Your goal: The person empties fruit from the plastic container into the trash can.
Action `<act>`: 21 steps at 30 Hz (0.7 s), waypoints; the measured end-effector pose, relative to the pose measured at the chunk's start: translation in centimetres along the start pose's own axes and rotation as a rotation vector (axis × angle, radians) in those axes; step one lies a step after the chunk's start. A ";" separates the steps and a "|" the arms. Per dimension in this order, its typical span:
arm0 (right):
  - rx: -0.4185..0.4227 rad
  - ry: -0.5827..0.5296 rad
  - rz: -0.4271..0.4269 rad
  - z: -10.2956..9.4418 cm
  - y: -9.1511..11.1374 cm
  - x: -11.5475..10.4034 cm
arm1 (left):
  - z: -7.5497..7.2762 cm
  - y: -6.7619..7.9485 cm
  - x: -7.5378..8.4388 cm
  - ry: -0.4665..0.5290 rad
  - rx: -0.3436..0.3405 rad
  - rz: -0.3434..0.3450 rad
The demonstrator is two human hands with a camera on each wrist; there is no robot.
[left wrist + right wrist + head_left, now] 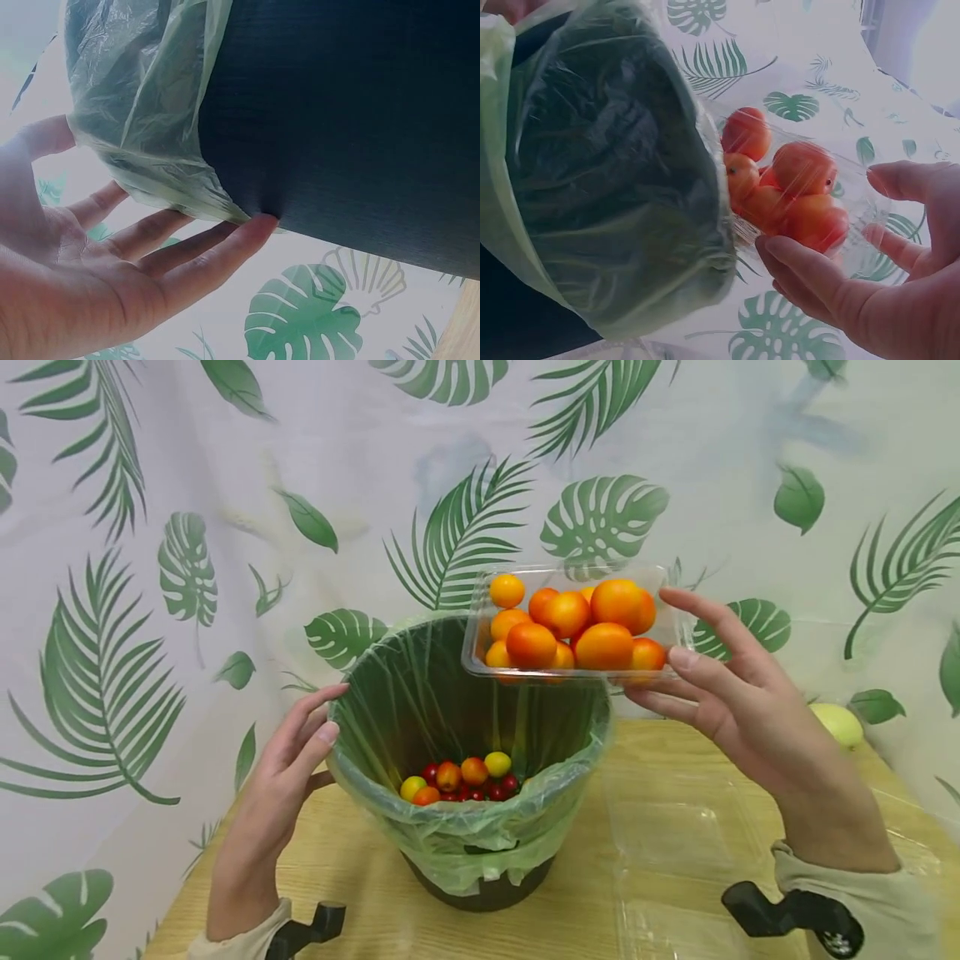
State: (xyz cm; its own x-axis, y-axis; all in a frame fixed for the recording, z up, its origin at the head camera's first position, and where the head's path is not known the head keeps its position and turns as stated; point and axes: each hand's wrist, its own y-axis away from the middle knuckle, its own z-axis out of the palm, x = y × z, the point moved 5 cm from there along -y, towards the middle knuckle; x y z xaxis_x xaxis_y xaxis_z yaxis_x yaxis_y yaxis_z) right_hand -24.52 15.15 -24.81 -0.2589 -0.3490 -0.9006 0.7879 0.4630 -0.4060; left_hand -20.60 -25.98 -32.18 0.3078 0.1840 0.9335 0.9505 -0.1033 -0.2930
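A dark bin [513, 883], lined with a thin green plastic bag [487, 831], stands on the table. Red, orange and yellow round fruits [474, 771] lie at its bottom. My left hand [258, 793] rests against the bin's left side, fingers spread and fairly straight, and a fingertip presses its dark wall [360, 150] in the left wrist view. Above the bin's right rim, my right hand [750, 710] holds the right end of a clear plastic box [470, 647], thumb at the near edge. Orange-red fruits [603, 646], like small tomatoes, fill the box, which is tilted toward me.
Clear plastic boxes [667, 835] lie on the wooden table [330, 852] right of the bin. A yellow-green rounded thing [838, 725] sits at the far right, partly behind my right wrist. A leaf-printed cloth [337, 435] hangs behind the table.
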 end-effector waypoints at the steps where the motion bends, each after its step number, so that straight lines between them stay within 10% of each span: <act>1: 0.013 -0.003 -0.007 0.2 -0.1 0.1 | 0.0 0.0 0.0 0.001 -0.002 0.002; 21: 0.174 0.283 -0.094 2.7 -0.7 1.2 | 0.0 -0.3 -0.2 0.002 0.008 0.009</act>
State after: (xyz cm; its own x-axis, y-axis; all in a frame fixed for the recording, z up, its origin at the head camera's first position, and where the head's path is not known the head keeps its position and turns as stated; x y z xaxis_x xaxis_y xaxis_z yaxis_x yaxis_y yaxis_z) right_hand -23.86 12.18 -25.18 -0.4605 -0.1325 -0.8777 0.8303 0.2854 -0.4787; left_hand -20.95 -25.98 -32.30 0.3166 0.1807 0.9312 0.9479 -0.0968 -0.3035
